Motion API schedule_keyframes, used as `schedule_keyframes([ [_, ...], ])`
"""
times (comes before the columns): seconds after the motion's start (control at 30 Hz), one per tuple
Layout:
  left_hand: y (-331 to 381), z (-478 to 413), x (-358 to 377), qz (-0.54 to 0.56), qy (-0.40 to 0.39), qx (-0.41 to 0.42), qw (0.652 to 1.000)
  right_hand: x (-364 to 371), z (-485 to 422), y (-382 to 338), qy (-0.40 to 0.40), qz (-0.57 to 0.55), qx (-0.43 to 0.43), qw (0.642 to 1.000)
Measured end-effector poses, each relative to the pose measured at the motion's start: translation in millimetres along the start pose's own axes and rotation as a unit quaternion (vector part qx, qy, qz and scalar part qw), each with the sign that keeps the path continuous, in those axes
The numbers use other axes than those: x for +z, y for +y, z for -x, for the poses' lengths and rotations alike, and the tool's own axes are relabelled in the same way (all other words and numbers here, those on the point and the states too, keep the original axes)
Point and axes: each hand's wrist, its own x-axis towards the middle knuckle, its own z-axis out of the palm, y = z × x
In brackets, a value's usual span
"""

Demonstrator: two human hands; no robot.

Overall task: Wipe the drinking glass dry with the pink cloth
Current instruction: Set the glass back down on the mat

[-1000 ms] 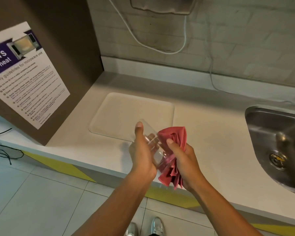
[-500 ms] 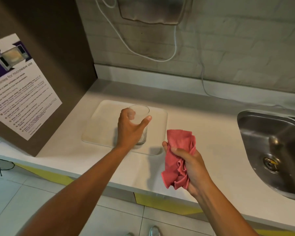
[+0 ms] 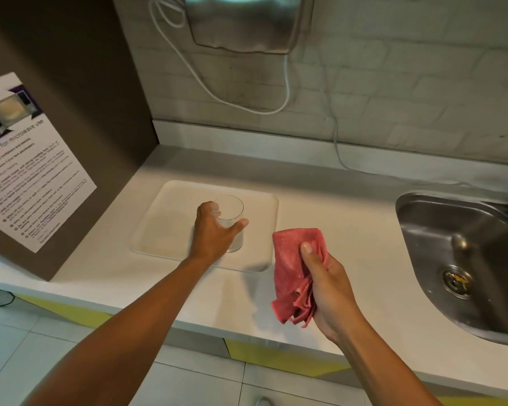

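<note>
A clear drinking glass point(image 3: 230, 212) stands upright on a white tray point(image 3: 170, 212) on the counter. My left hand point(image 3: 214, 232) wraps around the glass from the near side, fingers on its left wall and thumb on its right. To the right, over the counter near its front edge, my right hand point(image 3: 326, 276) grips the crumpled pink cloth point(image 3: 294, 271), apart from the glass.
The steel sink point(image 3: 464, 259) lies at the right. A brown cabinet with a microwave safety poster point(image 3: 27, 171) blocks the left. A hand dryer point(image 3: 247, 22) hangs on the tiled wall, its white cable drooping toward the white counter point(image 3: 335, 218).
A second ago both hands held glass and cloth together at the counter's edge. My left hand moved the glass forward and stood it on the tray; my right hand stayed back with the cloth.
</note>
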Motion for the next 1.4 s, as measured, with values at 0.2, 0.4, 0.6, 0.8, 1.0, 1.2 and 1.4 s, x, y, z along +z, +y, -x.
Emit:
schedule_keyframes([
  [0.2,18.4,14.6,-20.4,-0.079,-0.005,0.056,0.995,-10.9,-3.1,-0.6,-0.021,0.112,-0.09,0.989],
  [0.4,68.5,71.7,-38.2,-0.075,-0.262,0.245,0.93,-28.9,-11.5,-5.2,-0.061,0.217,-0.138,0.964],
  [0.6,74.4,69.9,-16.9,-0.076,-0.373,0.198,0.904,-43.6,-22.9,-13.8,-0.106,0.29,-0.097,0.946],
  [0.8,79.3,47.9,-5.7,-0.134,-0.349,0.185,0.909,-58.5,-46.1,-33.6,-0.103,0.413,-0.06,0.903],
  [1.0,95.8,22.0,13.1,-0.161,-0.337,0.161,0.914,-68.0,-89.5,-55.3,-0.08,0.476,-0.05,0.874],
  [1.2,119.2,-5.5,46.2,-0.17,-0.243,0.176,0.939,-59.2,-137.8,-77.6,-0.041,0.566,-0.143,0.811],
  [1.4,113.4,-14.5,65.4,-0.165,-0.155,0.23,0.946,-60.6,-150.8,-75.5,-0.003,0.581,-0.285,0.762],
])
